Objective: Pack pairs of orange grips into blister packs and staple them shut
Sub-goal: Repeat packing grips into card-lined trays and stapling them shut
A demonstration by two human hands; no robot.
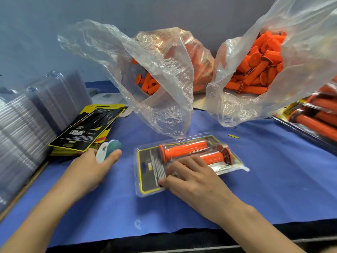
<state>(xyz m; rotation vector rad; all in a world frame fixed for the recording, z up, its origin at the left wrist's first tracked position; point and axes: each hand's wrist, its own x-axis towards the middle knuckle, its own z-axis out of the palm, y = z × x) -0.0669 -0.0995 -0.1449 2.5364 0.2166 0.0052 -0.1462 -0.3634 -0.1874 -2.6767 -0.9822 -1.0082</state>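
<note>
A blue-covered surface (273,179) is stretching beneath a grey-blue wall (54,33). A clear bag (164,73) of loose grips (151,84) is sagging at twelve o'clock, and a second bag (300,61) at two. Blister shells (27,125) are piling at nine, with printed cards (87,128) at ten. At centre, the blister pack (145,168) is holding two orange grips (184,149) under the right hand (193,179), its released fingers pressing down. The left hand (91,170) is grasping a blurred white-and-teal object (107,149). Finished packs (317,117) at three are running out of view.

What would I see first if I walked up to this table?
The bright orange grips jump out first: heaps of them fill the middle bag and the right bag at the back. Next comes the blister pack in the middle of the blue table, holding two grips, with the right hand pressing on it. To its left, the left hand holds what looks like a stapler.
</note>
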